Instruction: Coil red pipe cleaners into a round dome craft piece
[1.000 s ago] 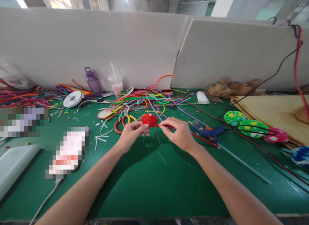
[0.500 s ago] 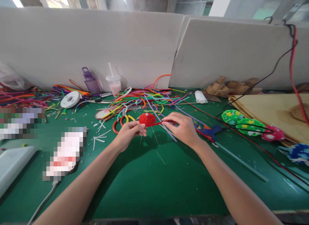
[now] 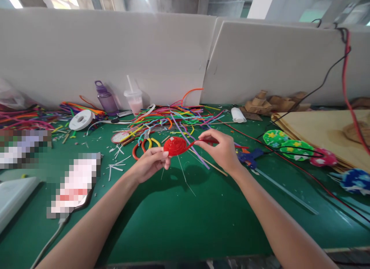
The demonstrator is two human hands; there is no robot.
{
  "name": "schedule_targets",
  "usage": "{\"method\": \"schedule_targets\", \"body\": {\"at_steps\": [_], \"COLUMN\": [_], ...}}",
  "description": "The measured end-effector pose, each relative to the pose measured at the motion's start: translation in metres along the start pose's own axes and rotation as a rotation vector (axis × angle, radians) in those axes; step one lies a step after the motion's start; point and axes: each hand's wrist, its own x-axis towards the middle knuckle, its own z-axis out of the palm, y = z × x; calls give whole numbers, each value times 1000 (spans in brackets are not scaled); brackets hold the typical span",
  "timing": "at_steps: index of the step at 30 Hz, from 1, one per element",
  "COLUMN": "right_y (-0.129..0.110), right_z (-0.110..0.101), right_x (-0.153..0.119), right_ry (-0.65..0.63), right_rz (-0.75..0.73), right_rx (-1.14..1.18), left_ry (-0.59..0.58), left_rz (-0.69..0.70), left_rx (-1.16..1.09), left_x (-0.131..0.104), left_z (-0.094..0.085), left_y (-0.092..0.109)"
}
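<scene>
A red coiled dome of pipe cleaner (image 3: 175, 146) is held above the green table by my left hand (image 3: 152, 163), its thumb and fingers pinching the near left edge. A loose red pipe cleaner tail runs from the coil to the right. My right hand (image 3: 218, 147) pinches that tail between thumb and fingers. Thin pale strands hang under the coil. Scissors with orange and yellow handles (image 3: 143, 148) lie just behind my left hand. A blue glue gun (image 3: 251, 158) with a clear glue stick (image 3: 286, 191) lies to the right of my right hand.
Colourful pipe cleaners (image 3: 173, 116) are heaped at the back, near a purple bottle (image 3: 106, 98) and a lidded cup (image 3: 134, 100). A white spool (image 3: 82, 120) and a blurred-out device on a cable stand left. Green decorated pieces (image 3: 297, 150) and brown paper (image 3: 312, 124) lie right.
The coil has tilted so more of its top faces me. The tail now curves upward to my right hand, which has risen slightly. The whole view has shifted a little.
</scene>
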Motion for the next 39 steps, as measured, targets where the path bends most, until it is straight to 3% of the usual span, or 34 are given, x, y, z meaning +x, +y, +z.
{"method": "schedule_targets", "body": {"at_steps": [5,12,19,25,32,36,39], "right_y": [1,7,7,14,13,6,5], "right_z": [-2,0,6,1,-4,-7,-9], "right_x": [2,3,-3,3,6,6,7], "right_ry": [-56,23,-66,-116,-89,-138,-105], "right_rz": [102,-13,263,317,216,58,-93], "right_rx": [134,25,138,198,200,123,11], "left_ry": [-21,-20,-45,-117,-267,-393,-430], "left_rz": [61,141,154,70,-80,-171,-149], "left_rx": [-12,-41,-51,-26,122,224,397], "left_x": [-2,-2,-3,-6,-10,-11,-11], "left_z": [0,-1,0,3,3,7,14], "left_y": [0,-2,-2,0,3,6,8]}}
